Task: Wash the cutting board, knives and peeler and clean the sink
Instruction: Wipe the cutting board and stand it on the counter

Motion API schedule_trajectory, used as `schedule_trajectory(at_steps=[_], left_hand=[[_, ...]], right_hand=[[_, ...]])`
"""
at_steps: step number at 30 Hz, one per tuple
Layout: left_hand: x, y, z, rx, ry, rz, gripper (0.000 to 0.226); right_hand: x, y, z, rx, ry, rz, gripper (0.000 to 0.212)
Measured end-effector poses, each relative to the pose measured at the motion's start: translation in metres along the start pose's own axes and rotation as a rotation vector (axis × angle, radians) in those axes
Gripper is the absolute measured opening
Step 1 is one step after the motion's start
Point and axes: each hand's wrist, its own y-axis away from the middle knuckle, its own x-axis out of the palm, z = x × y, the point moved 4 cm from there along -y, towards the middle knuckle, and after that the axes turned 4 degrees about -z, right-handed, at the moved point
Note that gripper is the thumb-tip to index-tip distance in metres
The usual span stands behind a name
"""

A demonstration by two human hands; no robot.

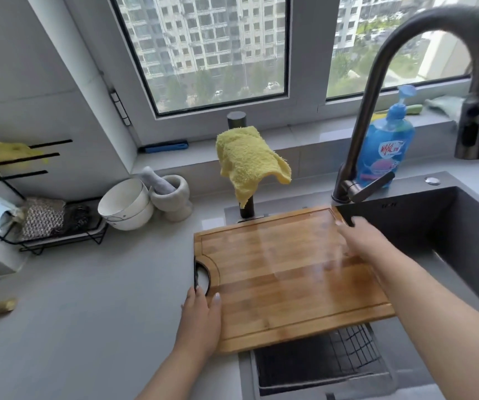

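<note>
Place: a home kitchen, high up in a flat.
Sink: a dark sink (446,226) set into a grey counter (88,298), with a tall curved tap (423,53).
Washing-up things: a blue soap bottle (388,145), a yellow cloth (249,160), a wire rack (59,226) with scourers.
Cookware: white bowls (125,206), a mortar (174,194).
Window: tower blocks (203,33) outside.

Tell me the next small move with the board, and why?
Probably slide the board right, under the faucet. Both hands, left and right, hold it, yet it lies half on the counter, beside the sink.
</note>
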Motion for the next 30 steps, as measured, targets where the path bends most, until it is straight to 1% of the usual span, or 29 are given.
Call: schedule_trajectory(at_steps=[2, 4, 5, 7, 9, 10, 11, 12, 14, 16, 17, 18, 19, 20, 21, 23, 24, 25, 26, 29, 30], left_hand=[[-0.003, -0.005, -0.005, 0.036, -0.129, -0.074, 0.063], [-0.005, -0.013, -0.010, 0.087, -0.174, -0.121, 0.065], [-0.005, -0.016, -0.013, 0.109, -0.162, -0.118, 0.064], [-0.003, -0.021, -0.018, 0.144, -0.141, -0.077, 0.064], [0.001, -0.025, -0.019, 0.165, -0.145, -0.049, 0.063], [0.003, -0.027, -0.018, 0.166, -0.146, -0.049, 0.063], [0.004, -0.029, -0.015, 0.162, -0.138, -0.055, 0.062], [0.005, -0.030, -0.013, 0.159, -0.115, -0.063, 0.062], [0.006, -0.030, -0.010, 0.165, -0.031, -0.088, 0.059], [0.005, -0.029, -0.008, 0.168, 0.103, -0.117, 0.055], [0.004, -0.029, -0.007, 0.160, 0.187, -0.132, 0.053], [0.003, -0.029, -0.005, 0.138, 0.282, -0.142, 0.053], [0.001, -0.029, -0.003, 0.101, 0.392, -0.143, 0.053], [0.000, -0.029, -0.001, 0.056, 0.506, -0.145, 0.054], [0.000, -0.029, 0.002, 0.012, 0.594, -0.149, 0.053], [-0.001, -0.031, 0.002, -0.033, 0.681, -0.169, 0.053], [-0.002, -0.031, 0.001, -0.043, 0.681, -0.188, 0.054], [-0.003, -0.031, -0.001, -0.042, 0.652, -0.206, 0.055], [-0.004, -0.030, -0.003, -0.032, 0.600, -0.223, 0.058], [-0.001, -0.028, -0.004, 0.043, 0.399, -0.262, 0.063], [0.000, -0.028, -0.003, 0.058, 0.353, -0.270, 0.061]], right_hand=[[-0.009, 0.022, 0.063, -0.319, -0.110, -0.172, 0.049], [-0.015, 0.058, 0.132, -0.621, -0.249, -0.237, 0.046], [-0.016, 0.071, 0.162, -0.727, -0.251, -0.240, 0.047], [-0.006, 0.079, 0.206, -0.828, -0.149, -0.191, 0.055], [0.007, 0.071, 0.229, -0.821, 0.053, -0.108, 0.061], [0.013, 0.065, 0.231, -0.804, 0.175, -0.082, 0.058], [0.015, 0.060, 0.231, -0.796, 0.267, -0.078, 0.050], [0.015, 0.059, 0.228, -0.799, 0.298, -0.099, 0.041], [0.010, 0.070, 0.215, -0.864, 0.191, -0.192, 0.025], [0.009, 0.100, 0.190, -1.135, 0.029, -0.447, 0.013], [0.015, 0.116, 0.172, -1.278, -0.037, -0.521, 0.009], [0.028, 0.129, 0.151, -1.383, -0.055, -0.534, 0.009], [0.046, 0.135, 0.129, -1.413, -0.018, -0.503, 0.011], [0.064, 0.131, 0.108, -1.389, 0.047, -0.461, 0.014], [0.085, 0.123, 0.086, -1.311, 0.146, -0.398, 0.022], [0.129, 0.103, 0.050, -1.105, 0.356, -0.182, 0.038], [0.148, 0.098, 0.038, -1.047, 0.469, -0.068, 0.042], [0.162, 0.095, 0.031, -1.027, 0.554, 0.020, 0.045], [0.172, 0.091, 0.029, -1.027, 0.596, 0.048, 0.049], [0.187, 0.081, 0.040, -1.006, 0.685, 0.276, 0.051], [0.189, 0.076, 0.049, -1.009, 0.673, 0.291, 0.052]])
